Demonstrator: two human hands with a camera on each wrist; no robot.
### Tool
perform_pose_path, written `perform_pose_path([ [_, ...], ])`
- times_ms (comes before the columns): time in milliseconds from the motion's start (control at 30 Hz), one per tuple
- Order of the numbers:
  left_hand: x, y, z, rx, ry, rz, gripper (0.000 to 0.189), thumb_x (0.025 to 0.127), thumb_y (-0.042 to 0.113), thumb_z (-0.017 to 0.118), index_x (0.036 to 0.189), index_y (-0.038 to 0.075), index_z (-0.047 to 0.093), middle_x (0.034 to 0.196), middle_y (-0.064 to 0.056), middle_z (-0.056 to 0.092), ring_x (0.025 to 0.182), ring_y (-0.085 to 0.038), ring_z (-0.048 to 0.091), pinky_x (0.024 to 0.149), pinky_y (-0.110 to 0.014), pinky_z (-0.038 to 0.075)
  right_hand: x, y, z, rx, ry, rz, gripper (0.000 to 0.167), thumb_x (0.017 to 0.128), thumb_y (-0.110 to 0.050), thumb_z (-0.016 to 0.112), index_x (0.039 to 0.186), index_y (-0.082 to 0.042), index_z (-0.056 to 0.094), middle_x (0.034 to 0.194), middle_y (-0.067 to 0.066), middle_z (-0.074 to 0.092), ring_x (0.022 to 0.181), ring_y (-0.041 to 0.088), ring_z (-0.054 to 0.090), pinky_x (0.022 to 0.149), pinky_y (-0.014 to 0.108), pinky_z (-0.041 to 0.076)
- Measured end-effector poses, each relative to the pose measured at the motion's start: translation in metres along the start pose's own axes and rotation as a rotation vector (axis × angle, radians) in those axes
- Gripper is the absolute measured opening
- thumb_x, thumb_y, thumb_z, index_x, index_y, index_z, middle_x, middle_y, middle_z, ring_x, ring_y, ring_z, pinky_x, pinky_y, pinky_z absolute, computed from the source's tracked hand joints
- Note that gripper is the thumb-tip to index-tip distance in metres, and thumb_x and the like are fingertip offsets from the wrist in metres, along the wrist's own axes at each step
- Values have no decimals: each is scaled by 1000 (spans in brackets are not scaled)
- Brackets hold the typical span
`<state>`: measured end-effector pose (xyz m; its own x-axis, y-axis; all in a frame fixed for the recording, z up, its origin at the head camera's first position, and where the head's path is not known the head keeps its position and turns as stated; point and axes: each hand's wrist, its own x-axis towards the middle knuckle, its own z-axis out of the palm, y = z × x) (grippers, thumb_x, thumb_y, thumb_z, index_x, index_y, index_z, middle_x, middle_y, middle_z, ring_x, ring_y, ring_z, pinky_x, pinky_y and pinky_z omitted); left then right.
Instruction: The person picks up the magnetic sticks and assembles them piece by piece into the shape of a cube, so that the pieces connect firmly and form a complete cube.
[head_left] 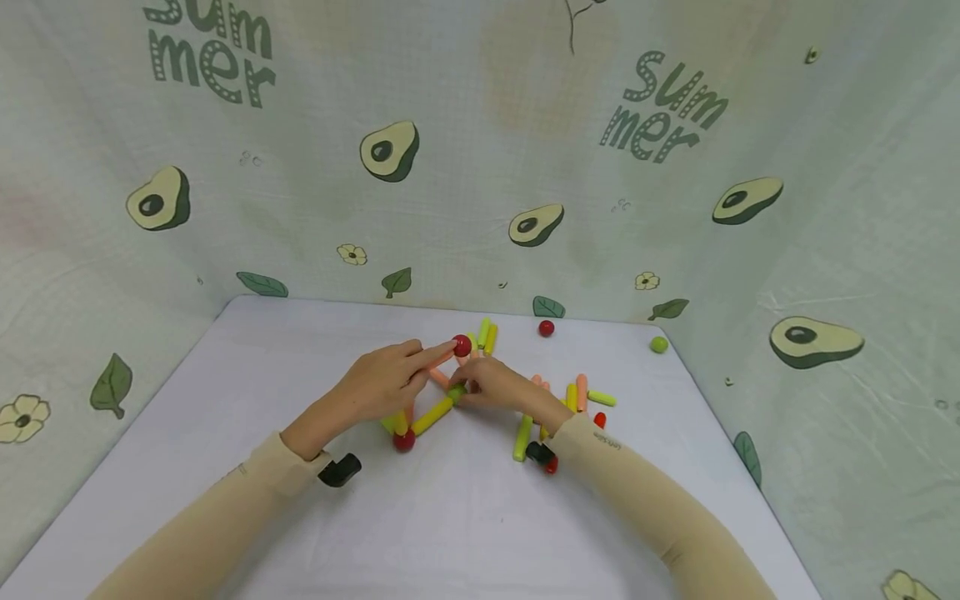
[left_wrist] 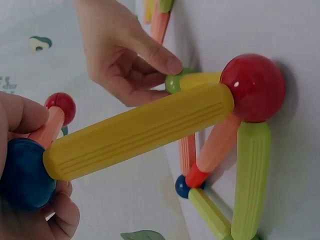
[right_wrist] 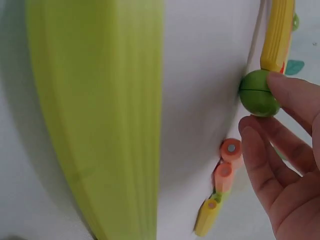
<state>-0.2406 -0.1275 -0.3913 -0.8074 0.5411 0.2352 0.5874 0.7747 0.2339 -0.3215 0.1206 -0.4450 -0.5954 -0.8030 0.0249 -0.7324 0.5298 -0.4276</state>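
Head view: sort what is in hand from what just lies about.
In hand:
- rod-and-ball frame
- green ball, pinched by right hand
- blue ball, held by left hand

Lying about:
- loose rods
- lone red ball
- lone green ball

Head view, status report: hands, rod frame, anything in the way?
Left hand holds blue ball at frame top. Right hand pinches green ball on table. Loose rods beside right wrist, clear of frame.

Cloth wall [head_left: 480, 167], up past my left hand [head_left: 378, 385]: I read "Summer", split as "Sum" over "mer".
Cloth wall, up past my right hand [head_left: 491, 385]: "Summer" again, tilted.
Right sleeve [head_left: 611, 446]: tiny print, I cannot read it.
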Motion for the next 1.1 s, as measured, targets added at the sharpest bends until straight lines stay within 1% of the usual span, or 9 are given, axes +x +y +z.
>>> perform_pose_path([
  [133, -2, -4, -2, 3, -10, 43, 57, 108, 20, 57, 161, 36, 47, 95, 7, 53, 73, -9, 45, 60, -25, 41, -3, -4, 5, -41, 6, -6, 19, 96, -15, 81, 113, -10, 77, 101, 0, 74, 77, 16, 63, 72, 22, 53],
  [300, -6, -8, -4, 12, -4, 110, 58, 107, 15, 59, 160, 36, 48, 93, 7, 49, 75, -8, 44, 60, -23, 41, -12, -14, 13, -34, 8, 20, 20, 95, -19, 82, 112, -10, 76, 98, -2, 73, 79, 11, 63, 74, 21, 54],
  [400, -9, -11, -3, 1, -1, 120, 58, 107, 14, 60, 160, 37, 49, 93, 7, 49, 77, -8, 44, 61, -24, 41, -18, -24, 16, -6, 12, 40, 21, 95, -21, 83, 112, -10, 76, 98, -2, 72, 80, 14, 65, 75, 21, 55],
  [500, -12, -14, -3, -8, -11, 120, 58, 108, 16, 60, 160, 38, 48, 93, 7, 48, 78, -9, 43, 63, -24, 41, -22, -30, 19, 19, 8, 45, 20, 95, -22, 83, 110, -13, 75, 97, -3, 72, 79, 13, 65, 75, 21, 55],
  [633, -14, -15, -3, -18, -29, 122, 58, 109, 19, 59, 161, 41, 46, 94, 8, 46, 81, -8, 43, 65, -24, 41, -28, -32, 19, 40, -10, 54, 21, 96, -24, 81, 114, -15, 75, 100, -4, 72, 80, 11, 64, 76, 20, 54],
  [767, -16, -15, -3, -33, -23, 143, 58, 109, 18, 59, 160, 41, 46, 96, 9, 47, 82, -8, 44, 66, -25, 42, -37, -28, 12, 82, -18, 55, 27, 97, -20, 81, 122, -13, 75, 108, 0, 74, 86, 15, 68, 80, 23, 57],
  [933, -17, -15, -3, -43, -8, 161, 58, 108, 17, 60, 160, 39, 48, 96, 8, 48, 81, -8, 44, 67, -26, 43, -53, -17, -4, 92, -27, 58, 30, 99, -15, 77, 128, -8, 73, 119, 8, 75, 98, 24, 71, 87, 33, 60],
  [1000, -17, -15, -3, -44, -3, 167, 58, 107, 17, 60, 160, 39, 48, 95, 8, 47, 81, -8, 44, 67, -26, 43, -62, -12, -10, 82, -43, 57, 28, 100, -15, 76, 127, -8, 74, 122, 7, 74, 105, 26, 70, 91, 38, 60],
  [1100, -18, -16, -3, -45, 5, 182, 57, 108, 16, 59, 159, 38, 49, 94, 8, 47, 79, -8, 43, 67, -25, 42, -76, -6, -19, 51, -80, 65, 26, 101, -12, 72, 126, -11, 75, 125, 2, 73, 113, 27, 67, 97, 42, 57],
])
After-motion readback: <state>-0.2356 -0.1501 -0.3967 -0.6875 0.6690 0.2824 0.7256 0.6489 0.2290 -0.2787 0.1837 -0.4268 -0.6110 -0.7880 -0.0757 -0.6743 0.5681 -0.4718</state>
